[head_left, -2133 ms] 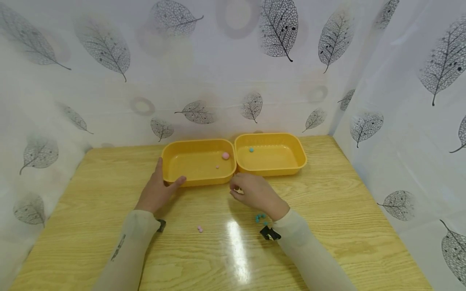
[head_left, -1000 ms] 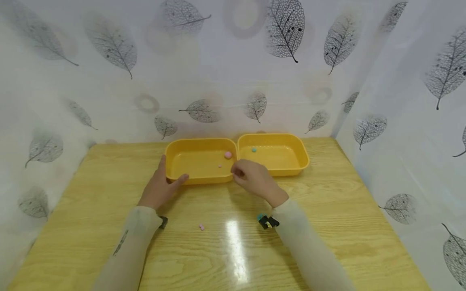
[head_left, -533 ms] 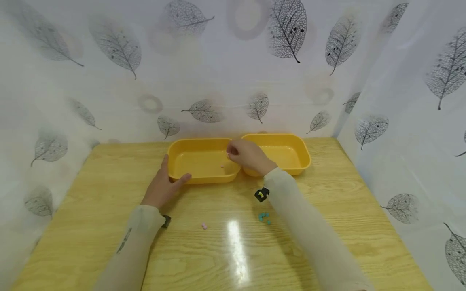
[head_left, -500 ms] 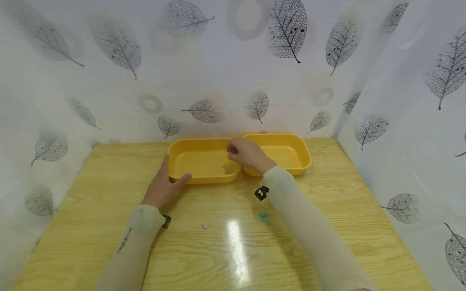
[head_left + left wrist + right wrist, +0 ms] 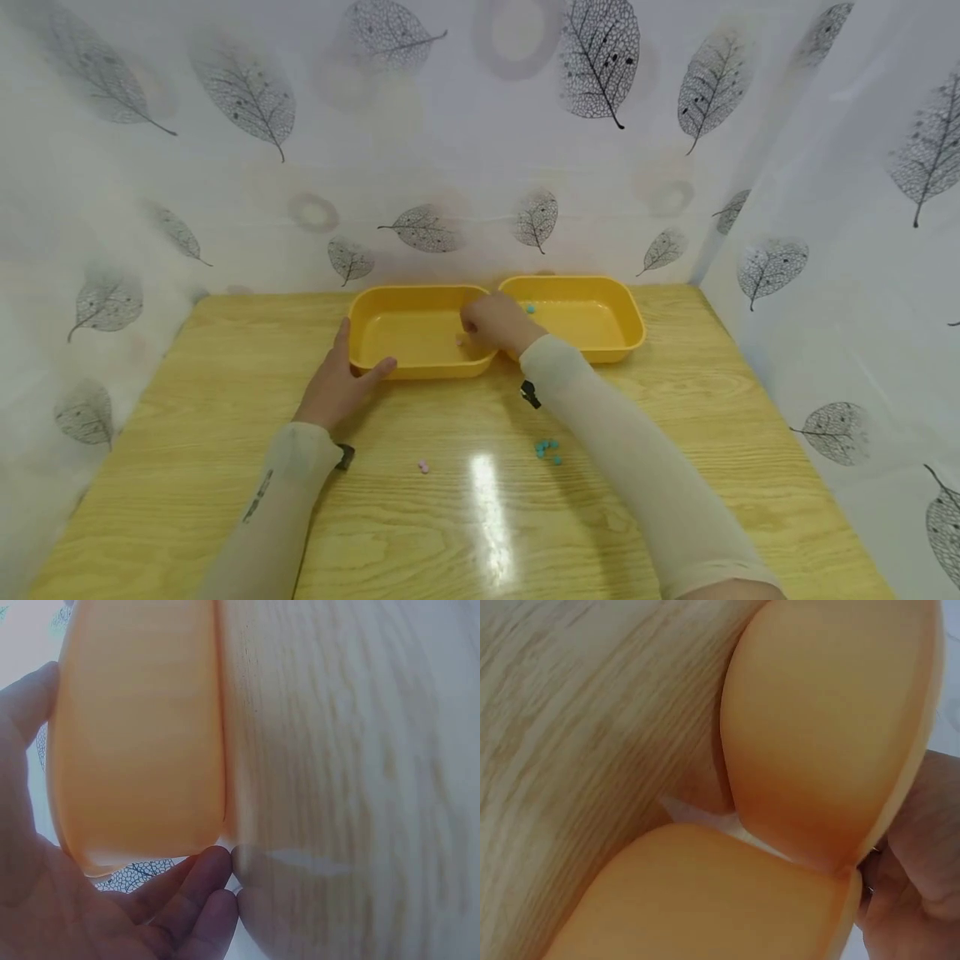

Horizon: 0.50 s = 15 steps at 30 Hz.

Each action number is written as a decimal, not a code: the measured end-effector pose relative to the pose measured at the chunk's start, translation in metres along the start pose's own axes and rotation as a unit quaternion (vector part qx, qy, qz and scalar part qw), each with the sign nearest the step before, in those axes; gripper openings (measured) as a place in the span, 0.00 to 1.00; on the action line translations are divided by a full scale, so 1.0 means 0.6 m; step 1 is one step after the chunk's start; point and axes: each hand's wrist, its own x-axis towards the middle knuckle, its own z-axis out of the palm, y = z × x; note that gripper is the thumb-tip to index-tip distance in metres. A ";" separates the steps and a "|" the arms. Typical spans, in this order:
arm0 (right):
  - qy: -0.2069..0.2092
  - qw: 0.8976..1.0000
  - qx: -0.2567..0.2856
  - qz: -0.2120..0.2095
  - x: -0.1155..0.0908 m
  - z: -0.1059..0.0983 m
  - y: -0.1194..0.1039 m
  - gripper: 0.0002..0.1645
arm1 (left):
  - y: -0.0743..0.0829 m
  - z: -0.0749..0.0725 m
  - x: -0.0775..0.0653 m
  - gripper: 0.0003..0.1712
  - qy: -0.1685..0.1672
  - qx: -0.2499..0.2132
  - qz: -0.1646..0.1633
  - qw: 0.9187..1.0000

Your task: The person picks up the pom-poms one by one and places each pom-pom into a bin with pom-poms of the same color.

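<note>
My left hand (image 5: pixel 335 387) holds the left yellow tray (image 5: pixel 420 372) at its near left corner. Its thumb lies along the front wall, and in the left wrist view its fingers (image 5: pixel 202 889) curl at the tray's lower corner. My right hand (image 5: pixel 495 322) reaches over the tray's right end with fingers bent down inside. A small pink bead (image 5: pixel 460 341) shows beside its fingertips. What the fingers hold is hidden; the right wrist view shows only part of the hand (image 5: pixel 922 877) behind the rims.
Against the left tray stands a second yellow tray (image 5: pixel 581 358) with a blue bead (image 5: pixel 531 309) inside. Several teal beads (image 5: pixel 542 449) lie on the wooden table (image 5: pixel 375 533), and pink beads (image 5: pixel 423 467) lie left of them. A leaf-patterned white curtain (image 5: pixel 450 167) surrounds the table's back and sides.
My right hand has moved from in front of the trays, up over their joint, and into the left tray. It now covers the larger pink ball. My left hand stays at its corner.
</note>
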 end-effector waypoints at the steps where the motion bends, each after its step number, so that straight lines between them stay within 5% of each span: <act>1: -0.005 1.000 -0.002 -0.004 0.001 0.000 -0.003 0.19 | 0.000 0.000 0.000 0.68 0.000 -0.001 -0.002 1.000; 15: -0.045 0.999 -0.002 -0.023 0.006 0.003 -0.017 0.14 | 0.003 -0.001 0.000 0.68 -0.004 -0.006 -0.012 1.000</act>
